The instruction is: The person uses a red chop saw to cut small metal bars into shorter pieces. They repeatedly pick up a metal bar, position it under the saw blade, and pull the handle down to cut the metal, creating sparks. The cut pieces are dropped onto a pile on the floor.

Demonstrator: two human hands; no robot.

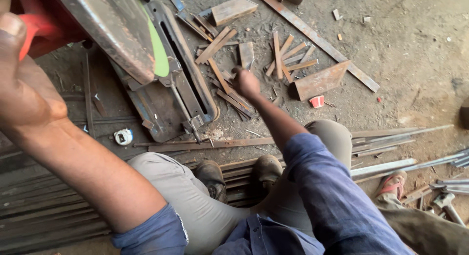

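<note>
From here I see my left hand [22, 84] raised close to the camera at the upper left, its grip wrapped around a red handle [36, 27] that belongs to the cutting machine [146, 54], a heavy grey metal tool with a green patch on its guard, sitting on the dirt floor [415, 49]. My right hand [245, 83] is stretched far out in front of me, down among a scatter of short rusty metal strips [229, 96]; its fingers are curled over one of those pieces, though I cannot tell whether the grip is fully closed on it or just touching. Those strips lie just beside the right edge of the machine base. More cut strips [288, 57] lie fanned out a little beyond, next to a flat metal plate [320, 81] and a small red cup [317, 101]. A tape measure [123, 136] rests on the floor left of the machine base. My boots [266, 169] stand on long metal bars [386, 167] laid across the floor.
</note>
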